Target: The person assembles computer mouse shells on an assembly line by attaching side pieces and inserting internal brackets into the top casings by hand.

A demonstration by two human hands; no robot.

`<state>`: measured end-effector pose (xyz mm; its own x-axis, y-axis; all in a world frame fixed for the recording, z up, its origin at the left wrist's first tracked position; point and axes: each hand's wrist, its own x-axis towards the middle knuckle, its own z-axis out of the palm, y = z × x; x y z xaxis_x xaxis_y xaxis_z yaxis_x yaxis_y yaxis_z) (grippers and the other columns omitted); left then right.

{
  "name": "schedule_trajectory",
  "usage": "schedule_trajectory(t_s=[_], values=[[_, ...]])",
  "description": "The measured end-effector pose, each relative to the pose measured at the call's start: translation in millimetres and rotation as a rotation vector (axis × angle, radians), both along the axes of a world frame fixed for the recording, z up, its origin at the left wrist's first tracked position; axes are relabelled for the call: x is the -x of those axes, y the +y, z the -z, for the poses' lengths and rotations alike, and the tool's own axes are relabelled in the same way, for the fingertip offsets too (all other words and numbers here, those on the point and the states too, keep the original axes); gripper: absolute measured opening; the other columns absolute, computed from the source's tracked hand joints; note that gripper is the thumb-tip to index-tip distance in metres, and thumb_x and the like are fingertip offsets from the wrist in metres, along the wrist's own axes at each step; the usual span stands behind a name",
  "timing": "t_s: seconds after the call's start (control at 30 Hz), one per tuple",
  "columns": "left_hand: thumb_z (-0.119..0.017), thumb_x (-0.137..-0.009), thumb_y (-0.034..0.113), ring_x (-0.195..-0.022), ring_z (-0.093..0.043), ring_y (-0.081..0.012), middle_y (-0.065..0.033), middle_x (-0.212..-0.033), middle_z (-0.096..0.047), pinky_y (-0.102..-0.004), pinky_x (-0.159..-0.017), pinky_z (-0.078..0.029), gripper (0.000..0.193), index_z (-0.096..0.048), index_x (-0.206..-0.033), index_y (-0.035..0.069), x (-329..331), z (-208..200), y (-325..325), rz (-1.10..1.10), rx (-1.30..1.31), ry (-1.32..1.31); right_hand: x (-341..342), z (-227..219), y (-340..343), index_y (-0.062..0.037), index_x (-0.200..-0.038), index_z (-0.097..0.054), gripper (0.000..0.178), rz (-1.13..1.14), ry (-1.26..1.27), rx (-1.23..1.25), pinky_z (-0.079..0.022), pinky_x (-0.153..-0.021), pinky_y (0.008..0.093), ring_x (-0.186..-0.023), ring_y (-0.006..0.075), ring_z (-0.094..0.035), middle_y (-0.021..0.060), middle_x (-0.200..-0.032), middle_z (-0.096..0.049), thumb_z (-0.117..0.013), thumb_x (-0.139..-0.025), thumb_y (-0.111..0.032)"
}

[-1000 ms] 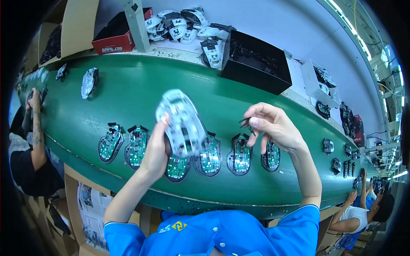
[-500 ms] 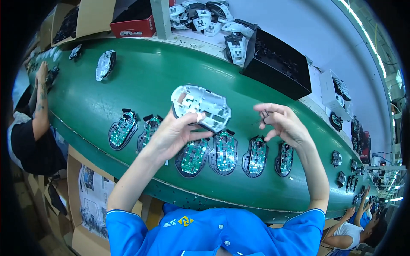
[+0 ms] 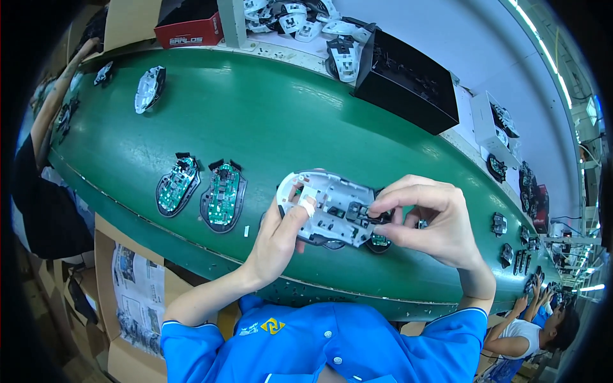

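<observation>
My left hand (image 3: 276,246) grips a computer mouse shell (image 3: 338,188), its pale hollow inside turned up. The thumb, with a white wrap on it, presses on the inner face. At the shell's right end, my right hand (image 3: 437,220) is closed in a pinch. Its thumb and forefinger hold a small dark part (image 3: 359,212) against the inside of the shell; the fingers partly hide it. Mouse bases with green circuit boards lie below and beside the hands, several of them mostly covered. Two show fully: a wider base (image 3: 222,195) and a narrower base (image 3: 178,185) to its left.
All this is over a green bench (image 3: 255,115). Farther back are another white shell (image 3: 149,89), a black box of small dark parts (image 3: 408,80) and a red box (image 3: 188,35). Co-workers are at the left and at the far right (image 3: 517,335).
The shell has come lower and to the right, its inside facing up. My right hand has moved left and down to it, bringing the small dark part to its end.
</observation>
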<state>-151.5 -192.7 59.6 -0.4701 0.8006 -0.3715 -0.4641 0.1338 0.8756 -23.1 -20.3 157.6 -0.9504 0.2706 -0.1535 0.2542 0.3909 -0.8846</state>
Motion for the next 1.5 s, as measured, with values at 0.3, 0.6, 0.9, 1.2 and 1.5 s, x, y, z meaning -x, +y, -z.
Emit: schedule_trajectory(t_s=[0.3,0.6,0.9,1.2,1.5], values=[[-0.049,-0.085,0.006,-0.102,-0.056,-0.0228,-0.0147,-0.123,-0.044,-0.0371,-0.075,-0.056,0.057,-0.022,-0.135,0.009,-1.0,-22.7,-17.2,0.291,-0.189,-0.433,-12.8,0.9,-24.6,-0.0028,-0.099,-0.069,0.031,0.012,0.043,-0.014,-0.054,-0.059,0.0246,-0.083,0.0147,-0.064,0.0093,-0.093,-0.066,-0.073,-0.068,0.002],[-0.041,-0.089,0.012,-0.111,-0.051,-0.0221,-0.0141,-0.127,-0.044,-0.0407,-0.087,-0.050,0.051,-0.027,-0.138,0.009,1.1,-31.8,-19.0,0.420,-0.183,-0.522,-17.0,7.3,-30.0,-0.0041,-0.090,-0.070,0.029,-0.243,0.356,-0.559,-0.048,-0.054,0.0267,-0.065,0.0170,-0.055,0.0059,-0.089,-0.069,-0.072,-0.062,0.000],[-0.043,-0.093,0.018,-0.124,-0.041,-0.0208,-0.0159,-0.134,-0.041,-0.0324,-0.104,-0.030,0.054,-0.024,-0.140,0.001,-1.7,-30.6,-20.9,0.480,-0.215,-0.083,-22.2,-3.5,-39.7,-0.0049,-0.087,-0.067,0.029,-0.383,0.338,-1.077,-0.042,-0.042,0.0203,-0.064,0.0123,-0.051,0.0027,-0.088,-0.060,-0.066,-0.058,-0.009],[-0.052,-0.081,0.002,-0.105,-0.049,-0.0166,-0.0141,-0.118,-0.045,-0.0287,-0.085,-0.044,0.058,-0.026,-0.133,0.004,-0.9,-23.8,-9.1,0.485,-0.257,-0.152,-22.4,-1.8,-47.5,-0.0022,-0.090,-0.067,0.038,-0.532,0.265,-1.251,-0.040,-0.043,0.0218,-0.060,0.0112,-0.047,0.0044,-0.088,-0.061,-0.062,-0.054,-0.011],[-0.057,-0.081,0.005,-0.081,-0.053,-0.0075,-0.0075,-0.095,-0.057,-0.0243,-0.068,-0.045,0.036,-0.051,-0.116,-0.002,-11.8,-17.3,-1.2,0.377,-0.226,0.102,-20.6,6.1,-37.6,-0.0041,-0.096,-0.067,0.038,-0.348,0.285,-1.021,-0.044,-0.048,0.0246,-0.064,0.0143,-0.052,0.0039,-0.085,-0.068,-0.073,-0.059,-0.013]])
